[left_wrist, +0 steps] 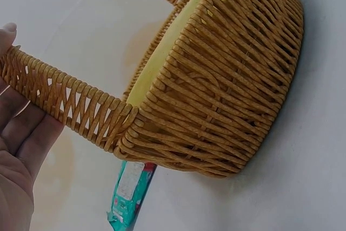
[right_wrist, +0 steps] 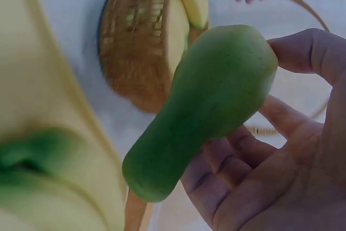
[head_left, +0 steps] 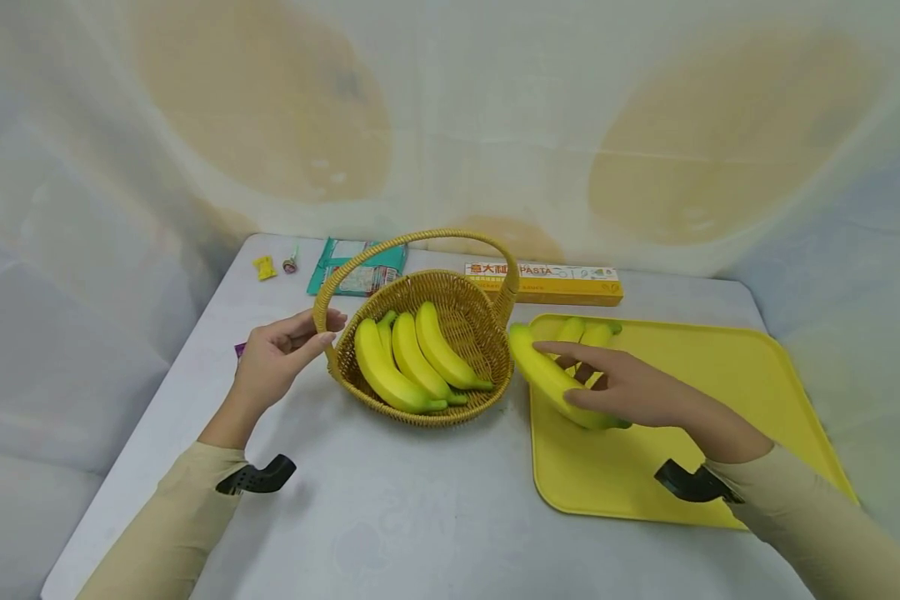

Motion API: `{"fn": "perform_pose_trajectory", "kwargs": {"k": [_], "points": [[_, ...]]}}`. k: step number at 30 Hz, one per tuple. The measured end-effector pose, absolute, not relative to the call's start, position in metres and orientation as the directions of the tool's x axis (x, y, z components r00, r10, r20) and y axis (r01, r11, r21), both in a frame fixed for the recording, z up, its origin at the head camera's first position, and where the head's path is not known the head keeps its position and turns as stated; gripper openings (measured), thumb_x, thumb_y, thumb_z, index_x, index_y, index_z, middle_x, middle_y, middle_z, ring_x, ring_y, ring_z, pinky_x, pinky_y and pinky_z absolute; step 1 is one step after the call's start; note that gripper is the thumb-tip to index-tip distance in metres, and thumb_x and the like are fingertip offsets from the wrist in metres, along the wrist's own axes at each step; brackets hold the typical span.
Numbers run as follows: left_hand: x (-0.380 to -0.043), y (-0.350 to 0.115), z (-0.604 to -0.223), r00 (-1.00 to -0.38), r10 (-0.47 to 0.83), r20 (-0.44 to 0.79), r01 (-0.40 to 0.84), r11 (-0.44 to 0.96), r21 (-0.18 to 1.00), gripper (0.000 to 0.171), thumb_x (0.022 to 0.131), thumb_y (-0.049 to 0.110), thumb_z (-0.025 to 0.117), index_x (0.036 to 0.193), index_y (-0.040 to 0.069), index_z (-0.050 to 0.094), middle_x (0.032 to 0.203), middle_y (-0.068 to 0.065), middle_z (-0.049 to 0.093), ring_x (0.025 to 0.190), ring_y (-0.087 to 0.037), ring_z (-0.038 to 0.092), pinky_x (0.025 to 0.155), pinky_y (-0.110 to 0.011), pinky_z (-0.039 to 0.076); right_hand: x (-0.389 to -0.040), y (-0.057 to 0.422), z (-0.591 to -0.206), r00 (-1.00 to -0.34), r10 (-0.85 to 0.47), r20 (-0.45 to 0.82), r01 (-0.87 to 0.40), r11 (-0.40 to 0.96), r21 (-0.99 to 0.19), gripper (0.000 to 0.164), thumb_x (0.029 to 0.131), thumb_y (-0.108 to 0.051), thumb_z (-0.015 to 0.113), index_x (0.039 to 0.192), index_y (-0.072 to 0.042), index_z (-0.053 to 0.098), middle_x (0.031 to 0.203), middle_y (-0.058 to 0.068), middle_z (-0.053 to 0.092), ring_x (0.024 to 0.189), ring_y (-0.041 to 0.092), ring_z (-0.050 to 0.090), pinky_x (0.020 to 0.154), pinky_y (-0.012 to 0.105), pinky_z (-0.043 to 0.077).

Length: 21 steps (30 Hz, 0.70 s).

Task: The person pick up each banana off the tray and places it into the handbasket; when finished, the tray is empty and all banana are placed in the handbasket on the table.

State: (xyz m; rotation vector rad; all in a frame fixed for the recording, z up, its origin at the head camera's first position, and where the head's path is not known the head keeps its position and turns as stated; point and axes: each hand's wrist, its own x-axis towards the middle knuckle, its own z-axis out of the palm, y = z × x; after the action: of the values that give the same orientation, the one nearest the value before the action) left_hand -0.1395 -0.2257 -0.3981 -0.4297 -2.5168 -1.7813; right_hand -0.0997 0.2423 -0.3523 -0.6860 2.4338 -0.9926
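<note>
My left hand holds the left side of the arched handle of a woven wicker basket. In the left wrist view the thumb is on one side of the handle and the fingers are on the other. Several yellow bananas lie inside the basket. Over the left edge of a yellow tray, my right hand grips a banana between thumb and fingers. The right wrist view shows its green end close up. More bananas lie on the tray, partly hidden behind the right hand.
Behind the basket lie a teal packet and a yellow pasta box. A small yellow wrapped piece and a small lollipop-like item sit at the back left. A purple item shows partly behind the left hand.
</note>
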Motion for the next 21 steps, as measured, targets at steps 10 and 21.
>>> {"fn": "perform_pose_trajectory", "kwargs": {"k": [10,21], "points": [[-0.14,-0.227,-0.4,-0.958,0.215,0.19,0.25,0.301,0.92,0.032,0.101,0.02,0.067,0.128,0.002,0.069,0.122,-0.011,0.072,0.11,-0.007,0.069,0.094,-0.018,0.053,-0.137,0.182,-0.357,-0.702,-0.656,-0.277,-0.234,0.579,-0.781,0.059,0.103,-0.03,0.06,0.158,-0.027,0.039,0.14,0.007,0.057,0.123,0.026,0.057,0.097,0.048,0.05],[-0.141,-0.227,-0.401,-0.958,0.214,0.19,0.245,0.274,0.93,0.033,0.1,0.02,0.068,0.128,0.002,0.069,0.122,-0.007,0.073,0.11,-0.008,0.069,0.095,-0.019,0.053,-0.178,0.119,-0.364,-0.67,-0.67,-0.32,-0.199,0.577,-0.792,0.058,0.102,-0.034,0.06,0.157,-0.03,0.04,0.145,0.006,0.053,0.129,0.024,0.052,0.105,0.046,0.046]]}}
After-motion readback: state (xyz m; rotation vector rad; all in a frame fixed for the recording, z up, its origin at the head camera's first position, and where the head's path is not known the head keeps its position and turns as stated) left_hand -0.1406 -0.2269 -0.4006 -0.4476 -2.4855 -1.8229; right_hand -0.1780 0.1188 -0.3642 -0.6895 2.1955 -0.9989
